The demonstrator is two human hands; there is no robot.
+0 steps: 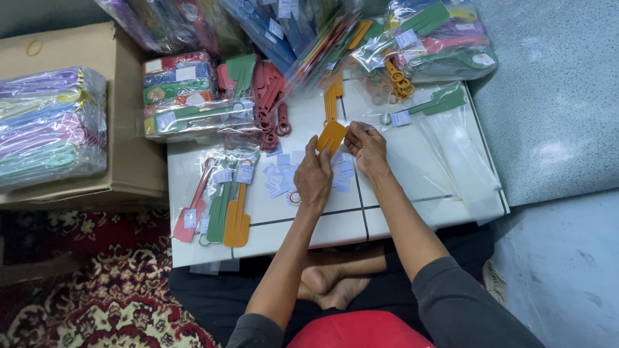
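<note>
Bare feet [332,287] lie crossed nearest the camera, under the near edge of a white board [400,216] that serves as a table. On the board's left side, bagged spatulas [219,203] in pink, green and orange lie side by side. Small paper labels [278,175] are scattered between them and the hands. Farther back, red spatulas [267,103] are piled loose, with wrapped bundles [184,96] to their left and more stacked along the far edge. Clear sleeves [451,145] lie to the right, one holding a green spatula [438,103]. A cardboard box [129,129] stands at the left, carrying pastel packs [51,125].

Both forearms reach forward over the board. The left hand [314,177] and right hand [367,148] sit close together, each pinching a side of the orange spatula [332,134], whose forked head lies between their fingertips, its handle pointing away toward the piles.
</note>
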